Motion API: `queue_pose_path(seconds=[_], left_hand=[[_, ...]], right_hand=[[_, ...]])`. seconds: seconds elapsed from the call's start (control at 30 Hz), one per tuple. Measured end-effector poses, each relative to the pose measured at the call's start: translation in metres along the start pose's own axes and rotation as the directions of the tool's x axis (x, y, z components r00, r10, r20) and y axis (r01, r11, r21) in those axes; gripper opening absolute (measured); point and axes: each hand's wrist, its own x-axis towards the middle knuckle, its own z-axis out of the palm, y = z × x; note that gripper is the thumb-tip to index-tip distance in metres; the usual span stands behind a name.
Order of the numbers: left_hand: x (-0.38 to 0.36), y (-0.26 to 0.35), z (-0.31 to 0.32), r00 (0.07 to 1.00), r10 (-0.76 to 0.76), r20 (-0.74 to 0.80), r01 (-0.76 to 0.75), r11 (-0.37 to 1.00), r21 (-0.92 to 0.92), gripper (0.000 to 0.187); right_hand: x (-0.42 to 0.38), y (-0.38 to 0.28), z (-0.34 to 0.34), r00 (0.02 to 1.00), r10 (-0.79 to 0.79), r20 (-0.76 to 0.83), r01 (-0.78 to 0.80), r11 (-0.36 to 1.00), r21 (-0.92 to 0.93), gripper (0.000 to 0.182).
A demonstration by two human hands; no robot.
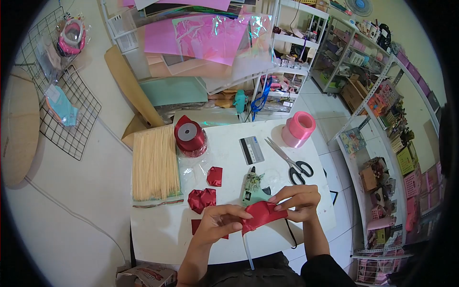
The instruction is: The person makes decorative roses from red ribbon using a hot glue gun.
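Observation:
A folded piece of red satin ribbon (260,215) is stretched between my two hands above the front of the white table. My left hand (222,222) pinches its left end, and my right hand (299,201) grips the right end between thumb and fingers. Behind the ribbon is a glue gun (249,184) on a pale green base, with a whitish glue stick (248,252) showing below the ribbon. Crumpled red ribbon pieces (202,200) and a small folded red piece (214,176) lie left of it. Another flat red piece (195,226) is partly hidden behind my left hand.
On the white table (158,234) are bamboo sticks (155,165), a red ribbon roll (190,136), a grey card (251,150), open scissors (291,162) and pink ribbon rolls (299,129). Shelves (377,158) stand at the right, and a wire grid (71,112) is at the left wall.

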Motion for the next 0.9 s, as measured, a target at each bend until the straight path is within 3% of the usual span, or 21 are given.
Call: queue_pose_path(seconds=[0.13,0.2,0.3,0.37,0.4,0.47,0.53,0.6,0.7,0.9], left_hand=[[0.003,0.003,0.008,0.997,0.048,-0.052,-0.046,0.998,0.038,0.015],[0.004,0.005,0.013,0.985,0.074,-0.156,-0.057,0.992,0.116,0.017],[0.006,0.002,0.015,0.970,0.079,-0.229,-0.023,0.971,0.236,0.019],[0.008,-0.001,0.016,0.953,0.102,-0.286,-0.007,0.949,0.315,0.022],[0.009,-0.002,0.017,0.932,0.130,-0.339,0.014,0.920,0.392,0.025],[0.013,-0.003,0.022,0.901,0.151,-0.406,0.013,0.927,0.374,0.028],[0.015,-0.004,0.021,0.863,0.172,-0.474,0.011,0.934,0.358,0.031],[0.013,-0.011,0.017,0.823,0.198,-0.532,0.042,0.914,0.404,0.035],[0.015,-0.009,0.023,0.799,0.183,-0.573,0.052,0.928,0.369,0.034],[0.013,-0.015,0.022,0.790,0.289,-0.541,-0.026,0.897,0.442,0.033]], right_hand=[[0.005,-0.001,0.000,0.999,-0.009,0.031,0.010,1.000,-0.025,0.014],[0.005,-0.002,0.000,0.999,-0.017,0.034,0.019,0.999,-0.044,0.010],[0.001,0.002,0.002,1.000,0.009,0.029,-0.007,0.996,-0.090,0.020],[0.001,0.003,0.009,0.963,0.223,-0.151,-0.240,0.965,-0.104,0.035],[0.002,0.000,0.014,0.963,0.223,-0.152,-0.240,0.965,-0.105,0.035],[0.002,-0.009,0.024,0.722,0.510,-0.469,-0.410,0.860,0.304,0.051],[-0.015,-0.008,0.034,0.656,0.623,-0.427,-0.484,0.781,0.396,0.059],[-0.024,-0.010,0.052,0.669,0.693,-0.269,-0.529,0.698,0.482,0.058],[-0.027,-0.004,0.074,0.659,0.728,-0.188,-0.529,0.627,0.571,0.052],[-0.015,-0.002,0.086,0.621,0.755,-0.211,-0.517,0.596,0.615,0.028]])
